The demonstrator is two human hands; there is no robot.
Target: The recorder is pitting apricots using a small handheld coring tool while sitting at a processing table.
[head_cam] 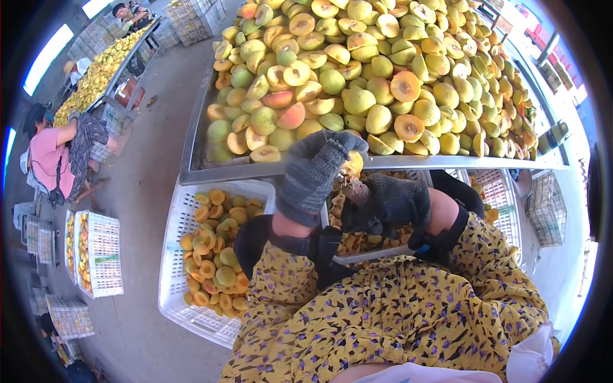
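Note:
My left hand (316, 165), in a striped grey knit glove, is closed around a yellow half fruit (353, 164), likely a peach or apricot. Just to the right, my right hand (395, 203), in a dark glove with a bare thumb or finger showing, grips a small tool whose metal tip meets the fruit; its handle is mostly hidden. Both hands are at the near edge of a metal-rimmed table (230, 173) heaped with halved fruit (357, 100), some with stones still in them. Below them, a crate of brown pits and scraps (373, 242) is partly covered by my right hand.
A white plastic crate (175, 287) of pitted halves stands at my left, another crate (498, 206) at my right. A dark cylindrical object (553, 136) lies at the table's right corner. Further left are stacked crates (105, 253), a second fruit table (103, 98) and several people.

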